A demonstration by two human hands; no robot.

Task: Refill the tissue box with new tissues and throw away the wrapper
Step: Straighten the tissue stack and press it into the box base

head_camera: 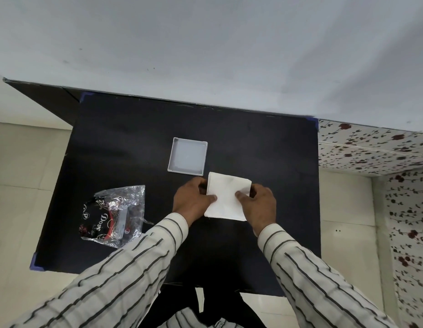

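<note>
A white square stack of tissues [227, 192] is held over the black table [125, 143], just in front of and to the right of the open, empty white tissue box [187, 156]. My left hand [192, 201] grips the stack's left edge, thumb on top. My right hand [259, 207] grips its right edge the same way. The crumpled clear plastic wrapper [114, 217] with dark print lies on the table to the left of my hands.
The table stands against a pale wall [205, 43]. Light floor tiles [18, 162] lie to the left, and a floral-patterned surface [376, 150] is at the right. My striped sleeves cross the table's near edge.
</note>
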